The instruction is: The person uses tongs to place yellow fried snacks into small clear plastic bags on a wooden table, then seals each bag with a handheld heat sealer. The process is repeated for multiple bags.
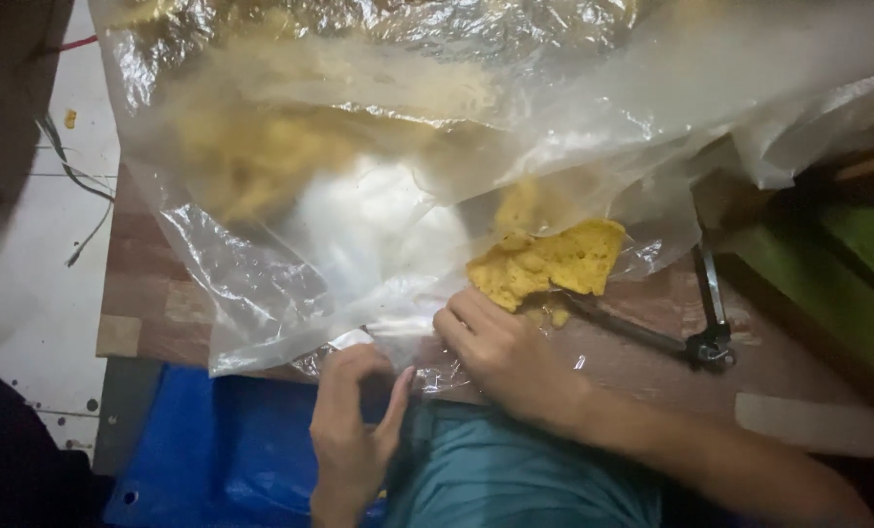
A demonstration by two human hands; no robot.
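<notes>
Head view, looking down at a wooden table [153,303].

Right hand [500,352]: lies palm down on the table edge, fingers [461,318] held close together and pointing up-left. The fingertips meet the lower edge of a yellow sponge piece [554,262]. Cannot tell whether they pinch it or only press against it; the thumb is hidden.

Sponge piece: flat, ragged-edged, lying on the table at the mouth of a large clear plastic bag [358,176], just above and to the right of the right fingertips. A few yellow crumbs [554,316] lie right below it, beside the knuckles.

Left hand [354,416]: below the table edge, fingers curled inward, thumb stretched out to the right. The curled fingers are at the bag's lower rim; a pinch on the plastic looks likely but is not clearly shown. Well apart from the sponge piece.

Bag: crumpled, covers most of the table, with blurred yellow material inside its upper part.

Surroundings: metal tool [706,337] on the table right of the sponge piece; blue sheet [212,440] below the table; teal cloth [515,479] under the right forearm.
</notes>
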